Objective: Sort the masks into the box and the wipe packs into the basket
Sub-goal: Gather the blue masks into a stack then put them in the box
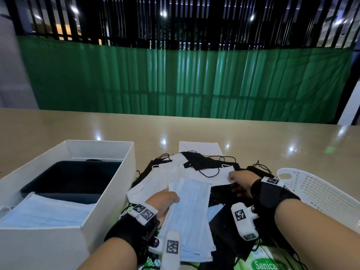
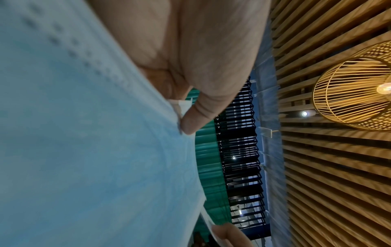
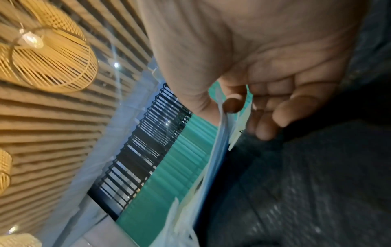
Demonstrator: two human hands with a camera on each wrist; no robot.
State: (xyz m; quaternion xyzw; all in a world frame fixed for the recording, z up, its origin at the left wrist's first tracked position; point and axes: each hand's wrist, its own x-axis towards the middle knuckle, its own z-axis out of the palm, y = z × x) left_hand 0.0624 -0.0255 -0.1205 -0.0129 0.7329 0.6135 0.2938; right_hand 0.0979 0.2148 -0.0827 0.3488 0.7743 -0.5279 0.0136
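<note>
Head view: left hand (image 1: pixel 162 199) pinches blue masks (image 1: pixel 188 217), long axis running near-to-far; box (image 1: pixel 109 184) just left, at bench near-left corner. Right hand (image 1: pixel 240 181) pinches white mask (image 1: pixel 210 175); basket (image 1: pixel 319 193) right.
Left wrist view: thumb (image 2: pixel 190 123) presses blue masks.
Right wrist view: thumb and forefinger nip mask edge.

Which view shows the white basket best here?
The head view: the white basket sits on the table right of the mask pile, partly behind the right hand's forearm. Neither wrist view shows it; both show fingers, masks and ceiling.
</note>
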